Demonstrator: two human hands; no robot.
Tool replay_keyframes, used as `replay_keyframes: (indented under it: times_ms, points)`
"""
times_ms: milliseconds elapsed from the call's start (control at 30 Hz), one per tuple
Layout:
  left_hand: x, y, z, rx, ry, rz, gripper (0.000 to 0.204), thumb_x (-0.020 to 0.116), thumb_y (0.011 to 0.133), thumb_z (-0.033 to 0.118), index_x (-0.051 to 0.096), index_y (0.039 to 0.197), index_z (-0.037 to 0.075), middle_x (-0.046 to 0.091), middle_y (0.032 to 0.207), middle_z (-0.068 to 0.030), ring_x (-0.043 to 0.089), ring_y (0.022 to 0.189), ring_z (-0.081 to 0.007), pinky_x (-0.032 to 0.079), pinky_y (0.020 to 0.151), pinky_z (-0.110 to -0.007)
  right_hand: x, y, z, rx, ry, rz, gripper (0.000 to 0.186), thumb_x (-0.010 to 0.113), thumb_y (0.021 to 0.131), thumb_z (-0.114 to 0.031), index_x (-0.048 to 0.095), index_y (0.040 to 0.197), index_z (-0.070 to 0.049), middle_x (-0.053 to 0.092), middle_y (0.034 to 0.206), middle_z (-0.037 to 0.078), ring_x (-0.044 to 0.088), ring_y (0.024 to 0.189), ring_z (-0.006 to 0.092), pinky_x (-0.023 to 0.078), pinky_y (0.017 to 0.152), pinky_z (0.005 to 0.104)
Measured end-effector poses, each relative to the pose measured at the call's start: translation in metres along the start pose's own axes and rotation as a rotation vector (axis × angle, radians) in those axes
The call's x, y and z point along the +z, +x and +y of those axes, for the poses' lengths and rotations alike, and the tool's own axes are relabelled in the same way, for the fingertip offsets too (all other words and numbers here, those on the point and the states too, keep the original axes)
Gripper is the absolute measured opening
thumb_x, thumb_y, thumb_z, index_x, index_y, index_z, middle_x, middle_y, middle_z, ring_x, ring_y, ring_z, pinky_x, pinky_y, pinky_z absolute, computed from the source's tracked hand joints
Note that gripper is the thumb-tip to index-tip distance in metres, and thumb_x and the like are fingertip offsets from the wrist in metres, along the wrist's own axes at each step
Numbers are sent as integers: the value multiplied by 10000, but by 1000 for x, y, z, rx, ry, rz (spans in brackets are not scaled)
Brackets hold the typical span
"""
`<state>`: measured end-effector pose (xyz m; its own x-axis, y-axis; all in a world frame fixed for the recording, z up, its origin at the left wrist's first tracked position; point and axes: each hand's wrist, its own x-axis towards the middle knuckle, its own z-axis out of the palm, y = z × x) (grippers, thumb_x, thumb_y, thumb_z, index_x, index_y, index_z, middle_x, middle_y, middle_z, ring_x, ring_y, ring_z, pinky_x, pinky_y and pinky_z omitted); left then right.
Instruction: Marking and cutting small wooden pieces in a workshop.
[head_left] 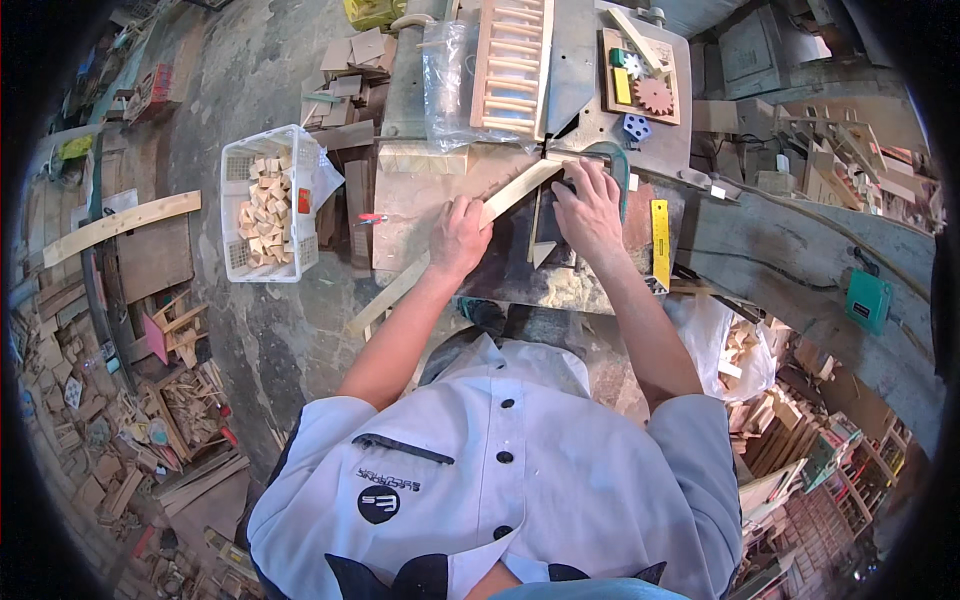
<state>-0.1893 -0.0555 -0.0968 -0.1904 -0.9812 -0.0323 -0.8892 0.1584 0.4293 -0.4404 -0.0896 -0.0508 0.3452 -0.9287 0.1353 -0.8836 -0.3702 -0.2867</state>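
A long pale wooden strip (520, 193) lies slantwise across the work table (410, 185), its near-left end jutting past the table edge. My left hand (462, 238) is closed around the strip near its middle. Over a dark angled jig (540, 225), beside the strip's far end, rests my right hand (588, 208). Its fingers are bent, and what lies beneath them is hidden. A small pale wooden triangle (543, 252) sits on the jig below that hand. Just right of the fingers curves a green transparent guard (622, 180).
A white plastic crate (232, 225) of small wood blocks stands left. On the table are a red-handled tool (371, 218), a yellow ruler (660, 240) and pale blocks (420, 158). Beyond lie a slatted wooden frame (484, 75) and a tray (672, 110) with gear shapes.
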Motion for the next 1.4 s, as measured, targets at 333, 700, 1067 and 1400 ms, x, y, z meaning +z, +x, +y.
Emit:
replay_keyframes:
  times_ms: [333,700,1067,1400]
  points:
    - [8,3,-6,147,6,59,493,817,815,184,649,1263,64,582,1078,-102,621,1018,-331,561,860,-455,3,20,26,-22,-59,-120,489,729,850,-67,670,1332,-121,534,1487,117,477,1436,307,413,1165,467]
    - [4,10,-1,191,75,111,509,811,820,237,652,1278,83,628,1265,-66,582,1224,-278,448,1032,-470,-3,30,28,-44,-175,-233,400,636,895,-64,722,1277,-145,543,1514,112,509,1407,292,429,1167,425]
    - [17,36,-11,220,104,123,529,818,823,260,657,1288,65,594,1438,-35,499,1392,-246,393,1154,-485,1,53,41,-73,-220,-180,314,635,905,-104,723,1205,-144,556,1491,101,540,1367,276,470,1105,403]
    - [19,63,-13,221,124,114,541,808,843,277,645,1317,75,585,1456,-28,493,1402,-242,393,1152,-491,3,77,54,-31,-200,-192,354,649,878,-57,721,1204,-175,560,1498,56,542,1363,268,465,1101,412]
